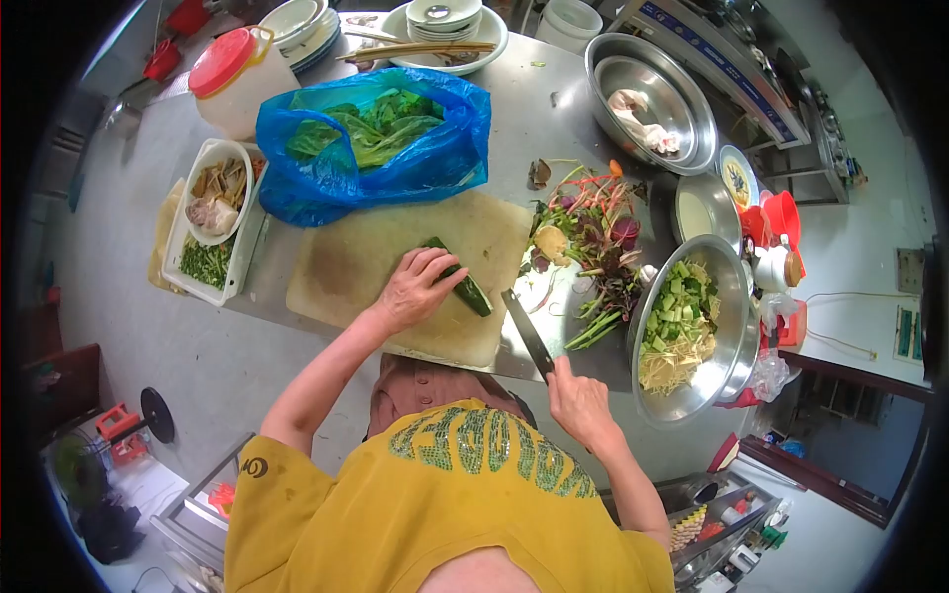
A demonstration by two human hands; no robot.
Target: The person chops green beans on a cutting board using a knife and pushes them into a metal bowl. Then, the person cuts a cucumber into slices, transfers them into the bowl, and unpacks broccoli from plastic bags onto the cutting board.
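My left hand (413, 289) is closed over a dark green cucumber (473, 295) on the worn cutting board (346, 262). The cucumber lies at a slant, and its lower end sticks out past my fingers. My right hand (581, 403) grips a kitchen knife (531, 338) by its handle. The blade points up and left, just off the board's right edge, apart from the cucumber. To the right, a steel bowl (736, 346) holds chopped green pieces (680, 301) and pale shreds (677, 361).
Behind the board stands a blue plastic bag (450, 163) of leafy greens (381, 128). Vegetable trimmings (593, 237) lie right of the board. A white tray (237, 272) with chopped greens and a smaller container sits left. Nested steel basins (697, 109) and stacked bowls (445, 20) stand farther back.
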